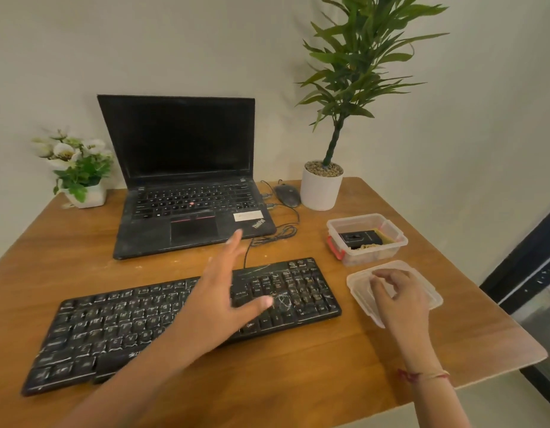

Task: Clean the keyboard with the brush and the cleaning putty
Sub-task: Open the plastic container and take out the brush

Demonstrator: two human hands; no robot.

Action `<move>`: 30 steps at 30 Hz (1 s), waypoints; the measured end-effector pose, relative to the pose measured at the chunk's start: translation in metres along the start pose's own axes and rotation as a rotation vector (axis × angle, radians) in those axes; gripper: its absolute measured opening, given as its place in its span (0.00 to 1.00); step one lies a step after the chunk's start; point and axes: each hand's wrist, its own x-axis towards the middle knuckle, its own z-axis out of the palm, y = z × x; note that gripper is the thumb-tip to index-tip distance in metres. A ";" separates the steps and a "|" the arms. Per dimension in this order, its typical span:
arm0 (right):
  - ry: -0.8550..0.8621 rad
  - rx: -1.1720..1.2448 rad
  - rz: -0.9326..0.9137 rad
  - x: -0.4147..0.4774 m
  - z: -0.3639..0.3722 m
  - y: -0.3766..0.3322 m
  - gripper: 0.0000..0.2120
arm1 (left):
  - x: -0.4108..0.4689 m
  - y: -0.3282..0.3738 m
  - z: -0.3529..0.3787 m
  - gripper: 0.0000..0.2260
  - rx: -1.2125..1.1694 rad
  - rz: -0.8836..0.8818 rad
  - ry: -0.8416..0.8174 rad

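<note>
Dusty black keyboard [113, 322] on wooden table [298, 366]; left hand [218, 298] above it, fingers spread, holding nothing; right hand [397, 301] on clear plastic lid [358, 284], fingers curled, grip unclear.

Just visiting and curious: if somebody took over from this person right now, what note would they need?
Left hand: open, hovering over the keyboard.
Right hand: fingers curled on the clear lid, which lies right of the keyboard.
Open container behind the lid holds a black item and something yellow; brush or putty, cannot tell.
Done: lid off.
Left: take the tools out, brush and putty the dusty keyboard.
</note>
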 end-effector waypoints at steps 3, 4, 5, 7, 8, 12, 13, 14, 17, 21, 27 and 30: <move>-0.003 0.003 -0.024 0.003 0.004 -0.010 0.07 | -0.027 -0.021 -0.019 0.41 0.009 -0.042 0.076; -0.008 -0.002 -0.046 0.004 0.005 -0.015 0.06 | -0.035 -0.025 -0.023 0.40 0.016 -0.052 0.094; -0.019 -0.009 -0.074 0.005 0.006 -0.019 0.06 | -0.043 -0.028 -0.026 0.40 0.034 -0.063 0.110; -0.072 -0.005 -0.129 0.008 0.009 -0.026 0.06 | -0.054 -0.036 -0.032 0.39 0.084 -0.087 0.150; -0.108 -0.003 -0.144 0.011 0.011 -0.029 0.07 | -0.059 -0.040 -0.036 0.39 0.103 -0.103 0.169; -0.144 -0.032 -0.198 0.038 0.009 -0.048 0.07 | -0.073 -0.059 -0.049 0.41 0.179 -0.142 0.211; -0.120 -0.049 -0.211 0.051 0.006 -0.051 0.08 | -0.076 -0.064 -0.051 0.41 0.196 -0.142 0.212; -0.103 -0.087 -0.208 0.066 0.003 -0.051 0.10 | -0.077 -0.067 -0.051 0.41 0.209 -0.140 0.210; -0.169 -0.291 -0.160 0.119 0.001 -0.038 0.13 | -0.078 -0.072 -0.050 0.40 0.209 -0.132 0.204; -0.447 -0.536 -0.188 0.164 0.008 -0.019 0.13 | -0.055 -0.062 -0.041 0.41 0.228 -0.054 0.177; -0.770 -0.753 -0.299 0.182 0.023 -0.024 0.20 | -0.003 -0.044 -0.016 0.39 0.211 0.062 0.079; -0.941 -0.906 -0.314 0.185 0.029 -0.033 0.26 | 0.009 -0.035 -0.003 0.38 0.189 0.078 0.036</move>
